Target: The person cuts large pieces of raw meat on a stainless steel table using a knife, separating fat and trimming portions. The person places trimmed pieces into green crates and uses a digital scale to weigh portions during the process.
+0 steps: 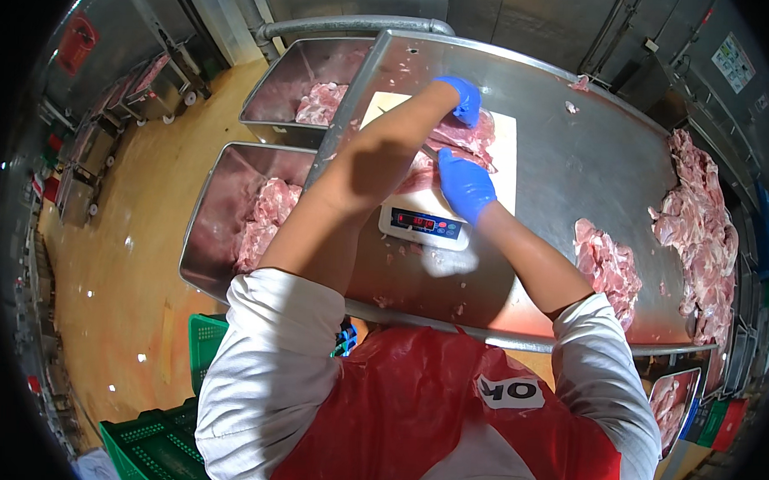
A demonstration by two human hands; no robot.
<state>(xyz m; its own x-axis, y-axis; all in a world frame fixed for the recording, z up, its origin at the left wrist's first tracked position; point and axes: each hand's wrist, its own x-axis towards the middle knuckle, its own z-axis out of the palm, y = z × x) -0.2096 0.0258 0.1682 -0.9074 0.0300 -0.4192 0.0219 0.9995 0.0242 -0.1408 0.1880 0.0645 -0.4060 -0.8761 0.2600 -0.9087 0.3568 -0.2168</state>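
Note:
A large cut of raw pink meat lies on a white cutting board. My left hand, in a blue glove, reaches over it with curled fingers gripping its far edge. My right hand, also blue-gloved, closes around a knife at the near side of the meat. The knife's metal part points up and left, partly hidden under my left forearm. At the board's near edge sits a white digital scale with a lit red display.
Two metal bins with meat stand left of the steel table. Meat piles lie on the table's right, one nearer and a larger one at the edge. Green crates stand at lower left.

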